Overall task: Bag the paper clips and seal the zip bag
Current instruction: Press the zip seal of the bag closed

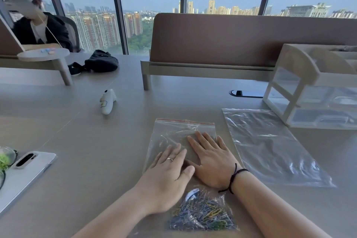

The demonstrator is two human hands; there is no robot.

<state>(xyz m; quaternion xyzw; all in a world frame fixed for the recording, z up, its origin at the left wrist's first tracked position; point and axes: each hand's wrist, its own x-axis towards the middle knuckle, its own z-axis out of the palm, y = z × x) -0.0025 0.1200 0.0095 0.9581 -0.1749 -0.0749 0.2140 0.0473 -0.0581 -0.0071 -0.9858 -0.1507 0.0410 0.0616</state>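
A grey table (100, 141) stands before tall windows with a city beyond; on it lies the zip bag (170, 141), flat, its red-lined mouth at the far end; the clips (202, 212) sit heaped in its near end, just under the wrists, so they are already inside. Both hands lie spread and flat on the bag's empty middle, grasping nothing: the left hand (170, 177) nearer, the right hand (210, 160) beside it and a little farther, thumbs almost touching; they seem to be pressing air toward the mouth. Whether the zip is closed I cannot tell. The risks, as I judge them: if the mouth is shut, trapped air will puff the bag; if it is open and the bag is lifted mouth-down, clips could slide out; a crease at the strip may leave a gap. To the right lies a second, larger bag (270, 147), empty, near a tray rack (313, 91); far left rests a white controller (107, 102).
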